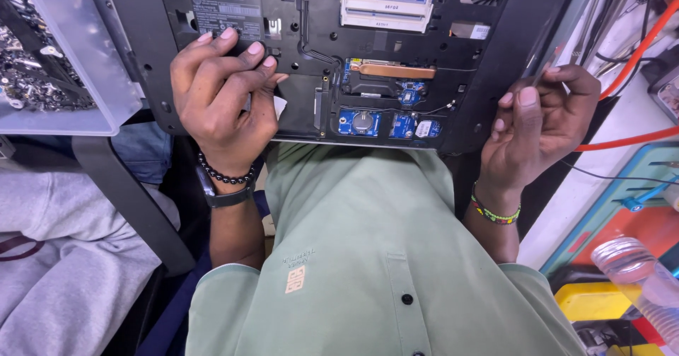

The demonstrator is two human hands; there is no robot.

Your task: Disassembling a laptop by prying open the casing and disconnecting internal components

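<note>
Black plastic fills the view: the laptop (495, 80) lies bottom-up with its cover off. The left hand (223, 98) bears down on it, fingers bent and tips pressed flat to the shell, closed around nothing I can make out. A white scrap (280, 105) shows just beside the thumb; whether the thumb pins it is unclear. The right hand (537, 119) hovers off the laptop's edge, thumb and fingers pinched on a thin tool (543, 73) (its kind and tip are too slight to tell).

My reading is that this is a pause in work on the open underside: one hand steadies, the other keeps the tool ready. A further move would call for bringing the tool tip in past the left fingertips, toward the copper pipe (392, 69) and the coin cell (362, 122) beyond them, while the press holds firm.

Beyond the left knuckles a clear tray (106, 108) holds a heap of screws (35, 73) and small metal bits. Below the right wrist a clear bottle (636, 271) lies tilted, its contents unclear.
</note>
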